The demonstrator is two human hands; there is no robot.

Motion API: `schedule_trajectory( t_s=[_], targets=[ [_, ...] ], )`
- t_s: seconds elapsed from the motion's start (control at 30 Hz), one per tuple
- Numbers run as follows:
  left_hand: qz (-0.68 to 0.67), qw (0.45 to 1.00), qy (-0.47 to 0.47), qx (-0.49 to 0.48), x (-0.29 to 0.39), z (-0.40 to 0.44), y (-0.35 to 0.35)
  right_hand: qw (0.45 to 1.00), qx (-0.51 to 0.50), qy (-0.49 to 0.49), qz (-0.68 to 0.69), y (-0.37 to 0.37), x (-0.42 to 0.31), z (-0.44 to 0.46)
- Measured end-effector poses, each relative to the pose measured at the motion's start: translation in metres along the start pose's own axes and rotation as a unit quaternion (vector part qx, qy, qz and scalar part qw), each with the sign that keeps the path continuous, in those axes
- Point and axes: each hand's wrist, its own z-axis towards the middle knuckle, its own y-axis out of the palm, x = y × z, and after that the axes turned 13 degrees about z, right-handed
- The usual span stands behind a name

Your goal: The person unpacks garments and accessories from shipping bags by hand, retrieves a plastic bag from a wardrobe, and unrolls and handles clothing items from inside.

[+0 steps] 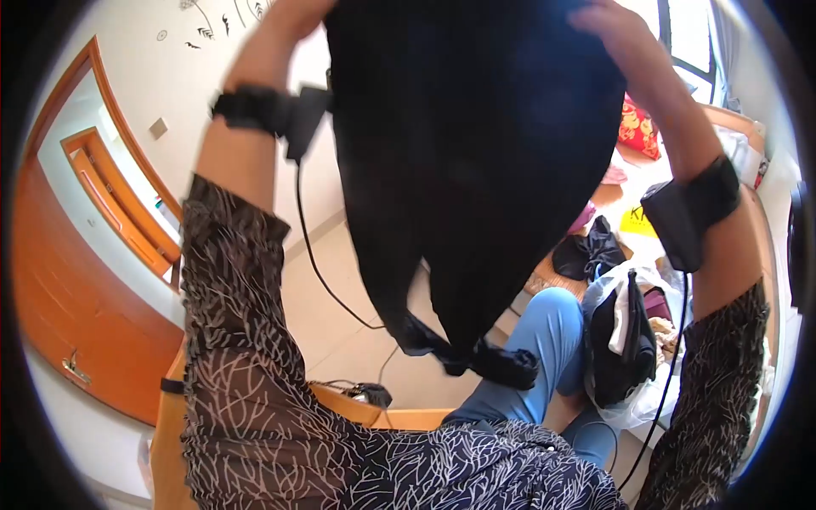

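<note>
A pair of black trousers (pixel 476 161) hangs in front of me, spread wide at the top and narrowing to two legs. The leg ends (pixel 501 361) are bunched and dangle just above my blue-clad knee (pixel 548 331). At the upper left edge of the cloth, my left hand (pixel 304 12) is closed on it; its fingertips are cut off by the frame and the fabric. My right hand (pixel 608 24) grips the upper right edge, fingers curled onto the cloth. The waist end lies beyond the top of the view.
To my right, a clear plastic bag (pixel 633 399) of clothes stands beside my leg. Behind it are a black cloth item (pixel 591 251), a yellow bag (pixel 636 221) and a red patterned cushion (pixel 637 129). A wooden door (pixel 93 340) is at left; cables (pixel 327 285) hang from both wrist devices.
</note>
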Motion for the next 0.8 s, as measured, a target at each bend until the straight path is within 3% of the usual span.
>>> schedule_trajectory(
  t_s=[0.03,0.07,0.1,0.17,0.23,0.27,0.33,0.43,0.47,0.53,0.6,0.63,0.67,0.7,0.73,0.77,0.8],
  targets=[
    [-0.144,0.988,-0.042,-0.045,0.011,-0.022,0.017,0.994,-0.038,0.086,0.059,-0.020,0.014,-0.002],
    [-0.336,0.917,-0.189,-0.104,-0.007,-0.025,0.036,0.975,-0.077,0.173,0.118,-0.028,0.022,-0.002],
    [-0.375,0.879,-0.248,-0.156,-0.002,-0.049,0.055,0.971,-0.042,0.199,0.128,-0.025,0.023,-0.018],
    [-0.531,0.789,-0.247,-0.186,-0.011,-0.093,0.102,0.946,0.031,0.286,0.153,-0.024,0.030,-0.059],
    [-0.551,0.739,-0.336,-0.194,0.001,-0.144,0.141,0.909,0.060,0.367,0.188,-0.040,0.057,-0.097],
    [-0.612,0.671,-0.367,-0.202,0.004,-0.167,0.164,0.895,0.058,0.385,0.217,-0.050,0.068,-0.118],
    [-0.663,0.585,-0.398,-0.244,-0.005,-0.208,0.208,0.857,0.096,0.436,0.256,-0.064,0.077,-0.153],
    [-0.660,0.568,-0.421,-0.254,0.008,-0.253,0.262,0.798,0.134,0.497,0.314,-0.089,0.100,-0.207],
    [-0.678,0.534,-0.421,-0.278,0.011,-0.263,0.279,0.832,0.155,0.462,0.267,-0.089,0.098,-0.220],
    [-0.708,0.469,-0.418,-0.323,0.012,-0.276,0.306,0.820,0.162,0.447,0.320,-0.093,0.087,-0.238],
    [-0.741,0.453,-0.368,-0.332,0.024,-0.258,0.278,0.828,0.144,0.446,0.306,-0.104,0.049,-0.250],
    [-0.708,0.508,-0.401,-0.283,0.034,-0.245,0.270,0.833,0.132,0.441,0.306,-0.112,0.049,-0.256],
    [-0.556,0.721,-0.311,-0.274,0.059,-0.219,0.235,0.848,0.107,0.453,0.253,-0.118,0.046,-0.256],
    [-0.734,0.547,-0.297,-0.273,0.031,-0.206,0.258,0.858,0.080,0.465,0.201,-0.122,0.041,-0.252],
    [-0.766,0.537,-0.215,-0.280,0.020,-0.182,0.255,0.867,0.050,0.473,0.148,-0.124,0.036,-0.243],
    [-0.727,0.611,-0.179,-0.258,0.020,-0.153,0.242,0.890,0.057,0.450,0.054,-0.122,0.034,-0.232],
    [-0.747,0.589,-0.141,-0.275,-0.013,-0.130,0.249,0.917,0.027,0.399,-0.007,-0.131,0.040,-0.220]
  ],
)
